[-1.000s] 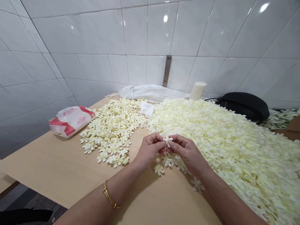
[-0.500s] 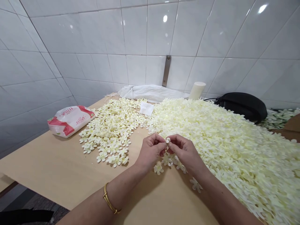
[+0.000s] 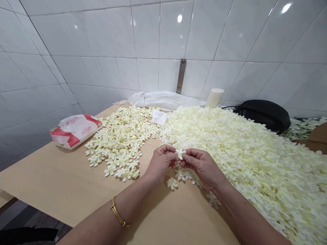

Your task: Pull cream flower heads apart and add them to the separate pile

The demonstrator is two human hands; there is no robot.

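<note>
Between my two hands, above the table, is one pale artificial flower [image 3: 180, 154] with its petals spread. My left hand [image 3: 161, 161] pinches its left side between thumb and fingers. From the right, my right hand [image 3: 203, 166] grips the opposite side the same way. Below the hands lie a few loose flowers, among them a single flower [image 3: 172, 183] and another flower [image 3: 213, 200] beside my right wrist. A smaller, flatter spread of flowers [image 3: 120, 139] lies to the left. On the right a large heap of pale flowers [image 3: 245, 163] covers the table.
A red and white tissue pack [image 3: 76, 131] lies at the left on the wooden table [image 3: 56, 180]. At the back are a white cloth [image 3: 163, 101], a white tissue [image 3: 159, 117], a cream cylinder [image 3: 214, 98] and a black case [image 3: 264, 115]. A tiled wall [image 3: 148, 37] stands behind.
The flower between my fingers was mostly covered and bunched; now its petals show spread open. My hands have drawn slightly apart, the left one a little to the left.
</note>
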